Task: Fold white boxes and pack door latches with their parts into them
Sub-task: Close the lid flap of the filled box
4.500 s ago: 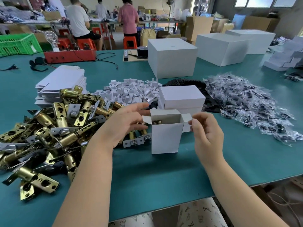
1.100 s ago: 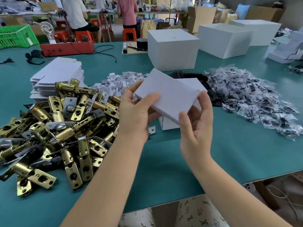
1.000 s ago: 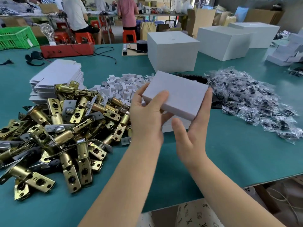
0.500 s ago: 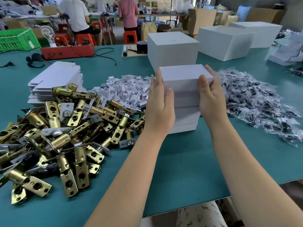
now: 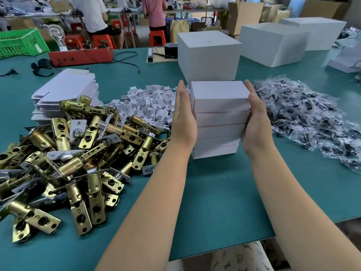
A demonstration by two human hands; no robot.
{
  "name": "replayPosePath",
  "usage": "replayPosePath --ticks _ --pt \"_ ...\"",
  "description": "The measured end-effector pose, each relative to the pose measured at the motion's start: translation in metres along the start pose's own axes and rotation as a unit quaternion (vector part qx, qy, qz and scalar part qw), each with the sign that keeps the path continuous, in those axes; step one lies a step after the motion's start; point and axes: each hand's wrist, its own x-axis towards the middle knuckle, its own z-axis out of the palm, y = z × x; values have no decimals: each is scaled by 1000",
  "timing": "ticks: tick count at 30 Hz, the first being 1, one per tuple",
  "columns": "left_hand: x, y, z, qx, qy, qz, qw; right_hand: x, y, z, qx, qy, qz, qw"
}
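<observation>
Since half a second ago the top box [image 5: 218,94] has settled square onto the stack of boxes [image 5: 217,132], and both palms have slid down from that top box to bracket the whole column; four and a half seconds back the same box stood open on the table with a latch going in.

Head view: the stack stands five high near the middle of the table [image 5: 214,202], touching nothing but the two palms; the left hand [image 5: 182,122] lies flat against its left face, fingers [image 5: 180,94] straight and together, pointing toward the far edge; the right hand [image 5: 255,124] mirrors it on the right face, fingers only slightly bent round the top corner, so neither hand grips anything, they merely press and square the sides; both forearms reach straight out from the near edge, roughly parallel. The heap of brass latches [image 5: 64,159] lies toward the near-left corner, its nearest pieces just beside the left wrist; the flat unfolded boxes [image 5: 66,89] sit behind it; small white card pieces [image 5: 150,102] lie between those and the stack; bagged parts [image 5: 304,118] spread toward the right edge; large white cartons [image 5: 209,55] stand behind.

Likely risk: the lower boxes look slightly stepped, so uneven pressure or a quick release could shear the column and tip it; a toppled box might pop its flap and spill its latch; the left forearm could also drag latches from the heap.
</observation>
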Motion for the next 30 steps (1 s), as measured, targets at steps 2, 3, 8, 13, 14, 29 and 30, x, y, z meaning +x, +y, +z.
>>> replayPosePath --ticks 2,3,8,13,14,29,30 --pt "8 4 6 19 37 -15 999 0 0 1 -9 -6 3 1000" --pt "9 6 10 27 60 -19 998 -1 0 2 -17 -1 0 1000" --pt "7 5 17 2 105 8 994 0 -3 7 -37 30 5 999" --pt "9 0 9 -14 3 -18 1000 3 0 6 -6 30 17 999" --pt "10 -1 9 -6 -10 -23 1000 2 0 6 -3 34 22 999" --pt "7 -4 9 -10 -8 -28 1000 -1 1 13 23 47 4 999" --pt "7 -5 9 -7 -13 -33 999 -2 1 13 30 53 3 998"
